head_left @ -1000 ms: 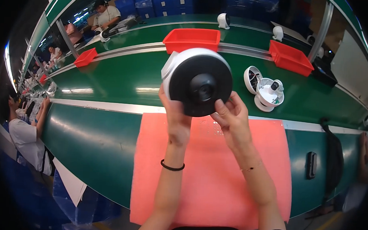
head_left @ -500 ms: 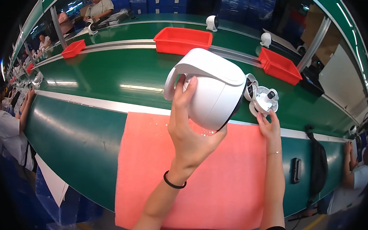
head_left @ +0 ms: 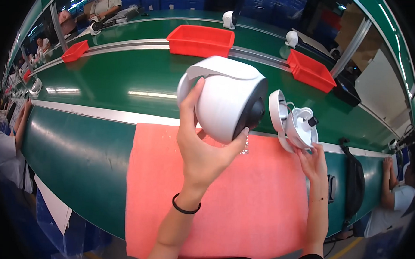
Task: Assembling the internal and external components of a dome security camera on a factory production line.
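Observation:
My left hand [head_left: 204, 155] is closed round a white dome-shaped security camera [head_left: 225, 105], held up above the far part of a pink foam mat [head_left: 241, 209]. The camera has a curved white bracket and a black lens face turned to the right. To its right, my right hand [head_left: 314, 165] grips the lower edge of an opened white camera housing [head_left: 302, 132]. That housing shows a black cylindrical part inside, and a round white shell [head_left: 277, 110] sits at its left side. Small shiny pieces [head_left: 244, 149] lie on the mat, partly hidden behind my left hand.
Beyond the mat runs a green conveyor belt [head_left: 103, 88], with red bins [head_left: 199, 43] along its far rail. More white cameras [head_left: 229, 20] stand farther back. On the right lie a black pouch [head_left: 354, 187] and a small black object [head_left: 331, 188]. Co-workers sit at both sides.
The camera in my left hand has turned, bringing its black lens face into view. My right hand has raised the opened housing toward me, off the belt's near edge.

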### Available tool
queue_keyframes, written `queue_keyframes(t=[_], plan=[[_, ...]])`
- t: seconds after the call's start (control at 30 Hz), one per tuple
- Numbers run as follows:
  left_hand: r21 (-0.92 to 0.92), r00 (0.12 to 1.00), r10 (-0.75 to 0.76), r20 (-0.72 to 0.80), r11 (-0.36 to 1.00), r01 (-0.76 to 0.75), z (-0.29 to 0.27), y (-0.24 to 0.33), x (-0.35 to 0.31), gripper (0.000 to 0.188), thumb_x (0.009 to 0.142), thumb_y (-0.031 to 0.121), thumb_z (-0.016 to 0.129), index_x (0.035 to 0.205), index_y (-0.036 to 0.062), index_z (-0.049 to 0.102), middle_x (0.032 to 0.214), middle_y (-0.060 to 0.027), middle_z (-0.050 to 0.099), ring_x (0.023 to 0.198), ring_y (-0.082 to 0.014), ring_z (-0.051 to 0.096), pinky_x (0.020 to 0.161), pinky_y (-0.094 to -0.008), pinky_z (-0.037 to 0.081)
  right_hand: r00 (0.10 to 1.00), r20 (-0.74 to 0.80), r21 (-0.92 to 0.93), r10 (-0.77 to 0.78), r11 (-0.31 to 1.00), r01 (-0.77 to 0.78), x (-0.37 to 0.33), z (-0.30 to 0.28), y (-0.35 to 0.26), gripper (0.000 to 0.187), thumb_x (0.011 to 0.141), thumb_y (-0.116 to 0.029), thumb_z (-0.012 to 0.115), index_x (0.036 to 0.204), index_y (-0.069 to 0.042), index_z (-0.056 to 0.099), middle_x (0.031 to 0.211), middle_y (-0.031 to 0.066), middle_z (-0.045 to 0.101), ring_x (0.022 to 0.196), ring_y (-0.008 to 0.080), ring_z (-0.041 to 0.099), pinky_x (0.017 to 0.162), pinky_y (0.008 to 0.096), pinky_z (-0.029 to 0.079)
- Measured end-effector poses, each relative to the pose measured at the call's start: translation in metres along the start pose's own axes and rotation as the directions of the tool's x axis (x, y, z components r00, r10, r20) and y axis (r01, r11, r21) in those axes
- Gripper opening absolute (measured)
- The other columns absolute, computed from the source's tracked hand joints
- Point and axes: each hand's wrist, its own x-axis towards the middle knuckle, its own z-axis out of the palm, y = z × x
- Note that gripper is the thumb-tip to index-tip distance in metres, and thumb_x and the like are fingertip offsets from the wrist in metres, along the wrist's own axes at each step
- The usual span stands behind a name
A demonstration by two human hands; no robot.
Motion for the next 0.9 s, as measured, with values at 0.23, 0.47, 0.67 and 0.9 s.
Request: queue_keyframes(t=[0.23, 0.47, 0.67, 0.9], plan=[[-0.511, 0.635, -0.677, 0.373, 0.421, 0.749, 0.002, -0.006, -0.01, 0.053, 0.082, 0.019, 0.062, 0.125, 0.009, 0.035, 0.119, -0.0087, 0.047, 0.109, -0.0202, 0.05, 0.09, -0.0385, 0.045, 0.955, 0.059, -0.284, 0.289, 0.922, -0.262, -0.026, -0.054, -0.028, 0.046, 0.082, -0.022, 0.049, 0.118, 0.007, 0.043, 0.11, 0.0193, 0.057, 0.097, 0.0294, 0.061, 0.079, 0.0398, 0.054], [-0.411, 0.371, -0.863, 0.343, 0.217, 0.885, -0.048, 0.033, -0.072, 0.048, 0.087, 0.012, 0.054, 0.128, 0.0124, 0.03, 0.125, -0.0069, 0.042, 0.119, -0.0201, 0.041, 0.097, -0.0441, 0.038, 0.955, 0.291, -0.904, -0.06, 0.31, 0.295, -0.038, -0.034, -0.04, 0.055, 0.079, -0.012, 0.053, 0.13, 0.004, 0.038, 0.131, 0.0176, 0.042, 0.123, 0.0252, 0.04, 0.101, 0.039, 0.032], [-0.302, 0.487, -0.846, 0.218, 0.416, 0.858, -0.064, 0.021, -0.134, 0.089, 0.078, 0.013, 0.069, 0.132, 0.006, -0.001, 0.134, -0.016, 0.019, 0.128, -0.0236, 0.026, 0.099, -0.0375, 0.035, 0.691, 0.713, -0.669, 0.121, 0.412, 0.618, -0.085, 0.098, 0.013, 0.117, 0.053, -0.026, 0.084, 0.141, -0.002, 0.012, 0.143, 0.0195, 0.022, 0.131, 0.0335, 0.026, 0.106, 0.0399, 0.023], [0.314, 0.822, -0.514, 0.243, 0.844, 0.435, -0.056, 0.017, -0.165, 0.116, 0.059, 0.015, 0.082, 0.138, -0.0019, -0.002, 0.139, -0.0316, 0.0, 0.131, -0.0466, 0.013, 0.102, -0.0468, 0.028, 0.507, 0.565, -0.686, 0.65, 0.029, 0.727, -0.088, 0.132, 0.066, 0.129, 0.035, -0.029, 0.09, 0.14, -0.004, 0.018, 0.138, 0.0201, 0.025, 0.129, 0.0356, 0.026, 0.105, 0.0435, 0.023]])
